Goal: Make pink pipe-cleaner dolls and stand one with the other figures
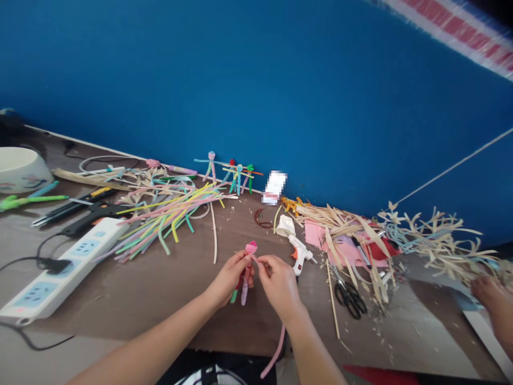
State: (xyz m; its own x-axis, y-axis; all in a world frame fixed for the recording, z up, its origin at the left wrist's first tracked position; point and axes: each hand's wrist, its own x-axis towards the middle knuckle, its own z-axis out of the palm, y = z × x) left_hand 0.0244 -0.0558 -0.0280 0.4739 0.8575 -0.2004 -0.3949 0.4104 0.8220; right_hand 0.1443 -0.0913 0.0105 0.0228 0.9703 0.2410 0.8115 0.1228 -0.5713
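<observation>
My left hand (232, 275) is closed around a small pipe-cleaner figure (249, 256) with a pink coiled head and red, green and pink strands below. My right hand (278, 283) pinches a pink pipe cleaner (276, 355) right beside the figure's head; the strand trails down past my wrist and off the table edge. Both hands sit close together above the brown table (160, 294), near its front edge.
A heap of coloured pipe cleaners (168, 214) lies at the left, with a white power strip (60, 267) and black tools. Finished figures (232, 174) lean on the blue wall. A glue gun (298, 251), scissors (350, 297) and dried leaf strips (401, 235) lie right. Another person's hand (491, 294) is at far right.
</observation>
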